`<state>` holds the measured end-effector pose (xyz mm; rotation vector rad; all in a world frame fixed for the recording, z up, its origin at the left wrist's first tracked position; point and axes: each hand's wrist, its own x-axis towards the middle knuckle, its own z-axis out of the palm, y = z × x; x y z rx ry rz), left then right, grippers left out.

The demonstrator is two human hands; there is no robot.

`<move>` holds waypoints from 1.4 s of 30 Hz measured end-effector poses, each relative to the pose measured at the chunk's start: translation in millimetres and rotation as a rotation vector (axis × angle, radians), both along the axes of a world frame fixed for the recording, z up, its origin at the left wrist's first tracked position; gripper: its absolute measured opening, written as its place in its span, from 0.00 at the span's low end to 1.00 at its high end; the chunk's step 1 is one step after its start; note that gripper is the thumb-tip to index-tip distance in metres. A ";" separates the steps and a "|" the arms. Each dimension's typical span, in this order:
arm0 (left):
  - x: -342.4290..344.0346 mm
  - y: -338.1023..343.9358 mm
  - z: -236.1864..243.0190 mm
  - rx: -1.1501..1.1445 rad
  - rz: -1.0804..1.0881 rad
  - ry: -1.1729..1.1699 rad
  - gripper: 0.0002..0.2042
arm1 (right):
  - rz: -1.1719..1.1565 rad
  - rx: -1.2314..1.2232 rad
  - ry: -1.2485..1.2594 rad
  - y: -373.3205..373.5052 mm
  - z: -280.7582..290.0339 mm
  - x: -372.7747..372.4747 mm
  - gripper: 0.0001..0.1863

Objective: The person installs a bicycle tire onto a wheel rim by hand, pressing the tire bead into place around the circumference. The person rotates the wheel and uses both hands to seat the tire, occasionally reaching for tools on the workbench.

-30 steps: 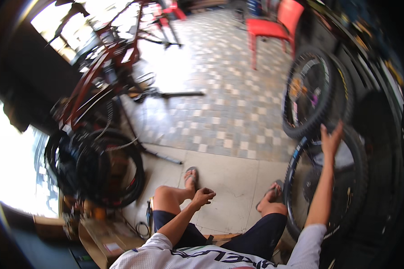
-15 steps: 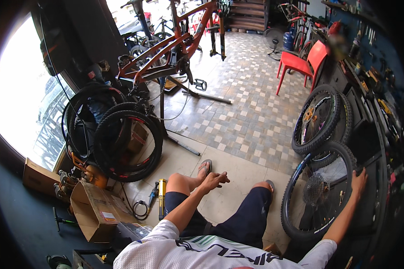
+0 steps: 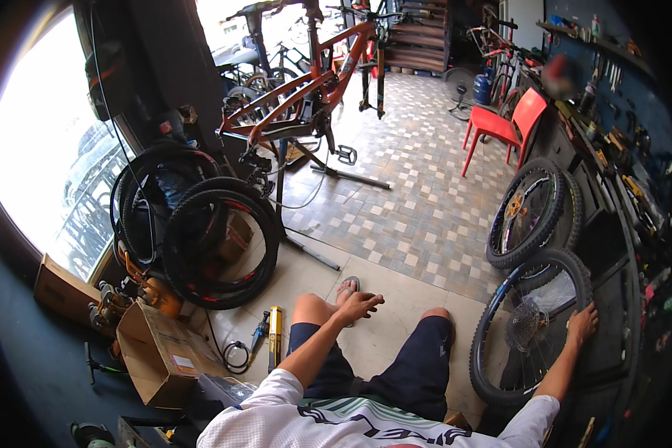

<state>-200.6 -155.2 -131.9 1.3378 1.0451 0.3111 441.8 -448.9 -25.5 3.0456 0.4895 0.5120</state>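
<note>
My left hand (image 3: 362, 306) hangs in the air over my lap, fingers loosely curved and apart, with nothing visible in it. At my right, a bicycle wheel with a knobby black tyre (image 3: 479, 355) and a silver cassette (image 3: 528, 328) leans against dark cabinets. My right hand (image 3: 581, 322) is closed on the right side of that tyre. Just beyond it, another wheel with an orange hub (image 3: 515, 209) leans with a further tyre behind it.
An orange bike frame (image 3: 321, 89) hangs on a stand at the back left. Loose tyres (image 3: 216, 291), an open cardboard box (image 3: 153, 351) and a yellow tool (image 3: 275, 332) lie to my left. A red chair (image 3: 500, 123) stands beyond the wheels; tools hang along the right wall (image 3: 612, 112).
My right hand has moved from the upper part of the near wheel to the right side of its tyre. The view has steadied and shifted, while my left hand still hovers over my lap.
</note>
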 end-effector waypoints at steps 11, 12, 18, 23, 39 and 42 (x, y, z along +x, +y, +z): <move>2.6 -2.0 -31.9 -0.068 -0.088 0.072 0.36 | -0.111 0.120 0.232 -72.2 30.7 -83.7 0.46; 7.9 -2.4 -35.8 -0.069 -0.105 0.069 0.36 | -0.117 0.115 0.232 -80.3 39.2 -97.5 0.47; 21.8 -4.8 -35.8 -0.063 -0.170 0.080 0.35 | -0.132 0.178 0.267 -110.7 15.0 -155.5 0.54; 13.3 -7.0 -28.7 -0.110 -0.177 0.121 0.30 | -0.053 0.343 0.429 -102.7 1.9 -212.4 0.54; -34.8 24.5 0.2 0.089 0.039 0.054 0.27 | 0.395 0.423 0.343 50.5 21.3 -201.2 0.47; -30.2 3.3 97.8 0.128 0.057 0.194 0.27 | 0.440 0.375 0.322 63.4 43.7 -208.2 0.45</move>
